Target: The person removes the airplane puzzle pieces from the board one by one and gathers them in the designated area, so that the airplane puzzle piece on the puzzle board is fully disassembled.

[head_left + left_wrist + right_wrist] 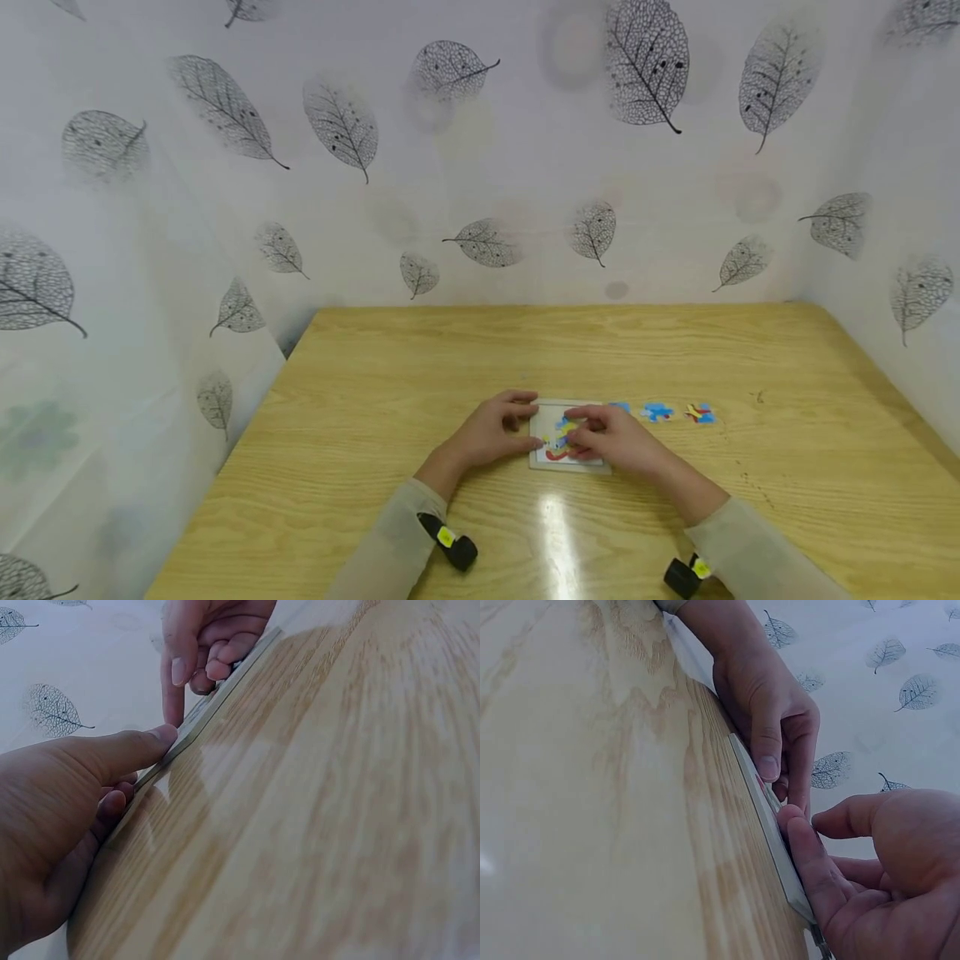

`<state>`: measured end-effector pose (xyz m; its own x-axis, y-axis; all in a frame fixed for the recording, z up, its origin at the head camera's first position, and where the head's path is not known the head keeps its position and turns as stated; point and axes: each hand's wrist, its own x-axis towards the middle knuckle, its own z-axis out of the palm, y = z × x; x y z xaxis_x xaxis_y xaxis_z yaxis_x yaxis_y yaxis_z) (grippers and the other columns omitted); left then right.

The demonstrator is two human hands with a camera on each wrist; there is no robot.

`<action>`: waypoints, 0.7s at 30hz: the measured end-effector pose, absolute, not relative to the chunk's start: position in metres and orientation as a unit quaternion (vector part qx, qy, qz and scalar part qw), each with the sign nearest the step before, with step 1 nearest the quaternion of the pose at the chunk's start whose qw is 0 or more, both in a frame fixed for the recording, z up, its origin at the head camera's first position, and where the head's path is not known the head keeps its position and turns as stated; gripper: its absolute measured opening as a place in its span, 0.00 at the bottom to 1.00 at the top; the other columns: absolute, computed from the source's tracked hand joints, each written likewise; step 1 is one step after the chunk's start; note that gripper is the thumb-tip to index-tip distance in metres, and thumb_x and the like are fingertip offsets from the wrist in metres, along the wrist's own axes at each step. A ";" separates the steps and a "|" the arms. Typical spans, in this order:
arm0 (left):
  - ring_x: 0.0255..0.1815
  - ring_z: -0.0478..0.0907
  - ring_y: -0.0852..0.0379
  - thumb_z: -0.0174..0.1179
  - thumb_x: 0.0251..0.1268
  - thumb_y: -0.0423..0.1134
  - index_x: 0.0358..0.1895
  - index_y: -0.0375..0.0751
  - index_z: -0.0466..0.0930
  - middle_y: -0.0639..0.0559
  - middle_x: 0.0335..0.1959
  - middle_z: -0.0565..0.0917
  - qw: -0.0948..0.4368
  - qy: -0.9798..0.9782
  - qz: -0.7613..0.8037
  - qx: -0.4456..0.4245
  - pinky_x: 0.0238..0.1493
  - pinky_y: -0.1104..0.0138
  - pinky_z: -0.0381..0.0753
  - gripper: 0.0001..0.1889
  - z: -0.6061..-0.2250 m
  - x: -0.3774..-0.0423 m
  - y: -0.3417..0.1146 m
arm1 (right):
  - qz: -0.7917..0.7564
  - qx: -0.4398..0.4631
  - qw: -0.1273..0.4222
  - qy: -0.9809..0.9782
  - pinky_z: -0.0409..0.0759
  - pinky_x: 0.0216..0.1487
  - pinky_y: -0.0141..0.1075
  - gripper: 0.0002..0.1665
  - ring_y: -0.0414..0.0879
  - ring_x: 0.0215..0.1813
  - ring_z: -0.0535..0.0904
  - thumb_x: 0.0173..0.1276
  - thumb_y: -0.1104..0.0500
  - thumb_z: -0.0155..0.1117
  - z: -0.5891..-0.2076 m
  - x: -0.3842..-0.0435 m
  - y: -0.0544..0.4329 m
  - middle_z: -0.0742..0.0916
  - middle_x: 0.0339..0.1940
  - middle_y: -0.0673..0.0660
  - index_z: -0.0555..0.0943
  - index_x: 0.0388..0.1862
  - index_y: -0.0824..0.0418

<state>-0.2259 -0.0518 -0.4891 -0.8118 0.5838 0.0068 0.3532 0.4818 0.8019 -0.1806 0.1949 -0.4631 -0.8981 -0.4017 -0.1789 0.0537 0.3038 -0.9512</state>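
A small jigsaw tray [570,467] with a pale rim lies on the table, its lower part filled with colourful pieces. My left hand [495,429] holds the tray's left side, thumb near the lower corner and fingers near the upper one. Over the tray, my right hand [618,437] has its thumb and index finger about a blue and yellow puzzle piece [564,424]. The fingers partly cover that piece, and the hand hides part of the tray's right side. In the left wrist view, the right index finger [173,701] points down beside the left thumb [154,742].
Right of the tray lie loose pieces: a blue one [657,412], a red, yellow and blue one [701,413], and a partly hidden blue one [621,406]. The wooden table [420,358] meets a leaf-patterned cloth [525,183] at the back and sides.
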 end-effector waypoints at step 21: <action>0.47 0.75 0.61 0.73 0.59 0.46 0.64 0.38 0.79 0.54 0.70 0.74 0.125 0.848 0.430 0.283 0.50 0.71 0.76 0.30 -0.484 -0.225 -0.051 | -0.578 -0.079 0.161 0.796 0.86 0.37 0.37 0.23 0.51 0.34 0.86 0.71 0.63 0.63 -0.460 -0.179 0.192 0.79 0.30 0.59 0.73 0.62 0.69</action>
